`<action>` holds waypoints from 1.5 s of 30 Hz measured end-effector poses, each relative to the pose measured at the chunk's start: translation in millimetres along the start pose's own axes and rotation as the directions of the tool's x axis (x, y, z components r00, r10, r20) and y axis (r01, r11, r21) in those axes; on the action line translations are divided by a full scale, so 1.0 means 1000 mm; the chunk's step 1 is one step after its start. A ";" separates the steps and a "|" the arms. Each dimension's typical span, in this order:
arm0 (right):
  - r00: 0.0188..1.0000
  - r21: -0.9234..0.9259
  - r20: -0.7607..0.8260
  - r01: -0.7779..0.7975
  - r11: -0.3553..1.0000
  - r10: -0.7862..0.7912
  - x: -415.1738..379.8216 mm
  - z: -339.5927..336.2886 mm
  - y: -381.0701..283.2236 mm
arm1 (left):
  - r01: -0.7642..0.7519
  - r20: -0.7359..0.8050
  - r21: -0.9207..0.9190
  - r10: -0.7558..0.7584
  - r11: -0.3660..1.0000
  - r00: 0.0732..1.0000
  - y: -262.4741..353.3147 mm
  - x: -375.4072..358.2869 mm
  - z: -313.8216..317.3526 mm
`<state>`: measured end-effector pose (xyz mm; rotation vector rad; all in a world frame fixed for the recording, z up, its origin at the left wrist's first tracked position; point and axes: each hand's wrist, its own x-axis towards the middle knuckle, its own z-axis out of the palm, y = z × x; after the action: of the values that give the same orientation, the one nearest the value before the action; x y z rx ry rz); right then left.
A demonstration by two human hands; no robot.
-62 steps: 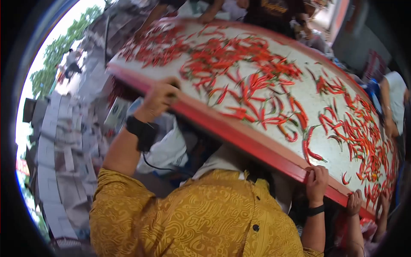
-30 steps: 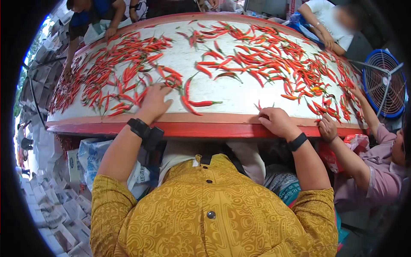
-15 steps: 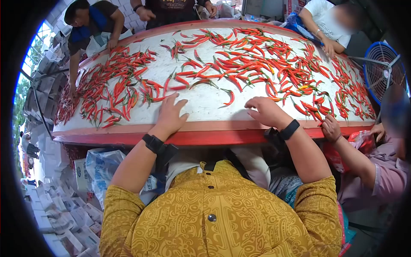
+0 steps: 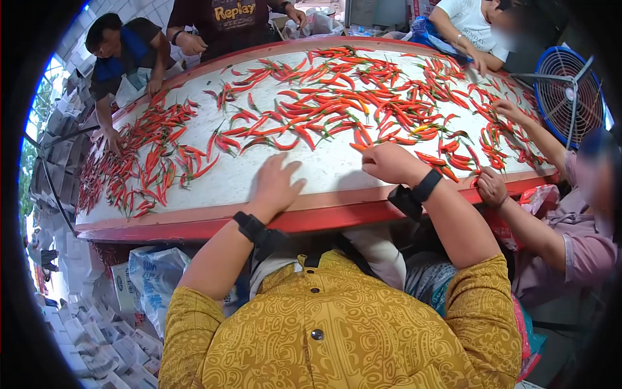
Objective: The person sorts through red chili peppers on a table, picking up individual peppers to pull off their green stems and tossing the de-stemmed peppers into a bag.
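Note:
My left hand (image 4: 277,186) rests over the near part of the white table (image 4: 227,188), fingers apart and nothing in it. To its right, my right hand (image 4: 391,163) has its fingers bent together at the near edge of the chili spread, touching the end of an orange-red chili (image 4: 358,148); whether it grips the chili cannot be made out. Red chilies with green stems (image 4: 337,104) lie in a loose layer across the middle. A denser heap (image 4: 152,155) covers the left side. One yellow chili (image 4: 424,129) lies among the red ones beyond my right hand.
Co-workers' hands are at the table: one at the far left (image 4: 113,140), one at the right near edge (image 4: 492,187), another further right (image 4: 512,110). More people stand behind. A blue-rimmed fan (image 4: 570,97) stands at the right; a plastic bag (image 4: 154,279) is below left.
My right hand has moved to the chilies, its fingers now bent together. My left hand has shifted slightly right and down. The view has turned, and the co-worker at right now reaches over the table.

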<state>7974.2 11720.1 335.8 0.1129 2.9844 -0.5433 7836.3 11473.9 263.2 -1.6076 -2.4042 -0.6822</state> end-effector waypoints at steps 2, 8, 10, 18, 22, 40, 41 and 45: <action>0.998 -0.041 -0.023 -0.065 0.997 0.064 -0.010 0.000 0.028 | 0.069 -0.151 0.000 -0.068 0.998 0.986 0.006 0.001 -0.003; 0.947 -0.082 -0.318 -0.072 0.994 0.043 0.053 -0.017 0.084 | -0.126 -0.105 -0.148 0.111 0.981 0.988 0.059 0.006 0.011; 0.971 -0.245 -0.228 -0.131 0.961 0.074 0.077 -0.025 0.076 | -0.088 -0.146 -0.187 0.060 0.978 0.987 0.062 0.010 0.018; 0.976 -0.576 -0.198 -0.038 0.816 -0.094 0.099 -0.003 0.087 | -0.077 -0.180 -0.206 0.039 0.976 0.983 0.092 0.031 0.040; 0.941 -0.410 -0.324 -0.044 0.911 -0.100 0.075 -0.017 0.088 | -0.093 -0.202 -0.217 0.049 0.972 0.978 0.107 0.042 0.049; 0.950 -0.440 -0.308 -0.101 0.892 -0.045 -0.027 -0.035 0.192 | 0.239 0.406 -0.897 -0.476 -0.373 0.780 0.163 0.099 0.105; 0.948 -0.442 -0.313 -0.097 0.892 -0.051 -0.025 -0.035 0.200 | 0.251 0.419 -0.887 -0.448 -0.387 0.790 0.166 0.103 0.106; 0.974 -0.439 -0.225 -0.084 0.894 -0.019 -0.034 -0.042 0.197 | 0.281 0.483 -0.851 -0.452 -0.445 0.750 0.182 0.117 0.113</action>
<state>8021.9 11916.9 310.1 0.1960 3.2252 0.1852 7966.4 11679.9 258.6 -0.2359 -1.8717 -3.5082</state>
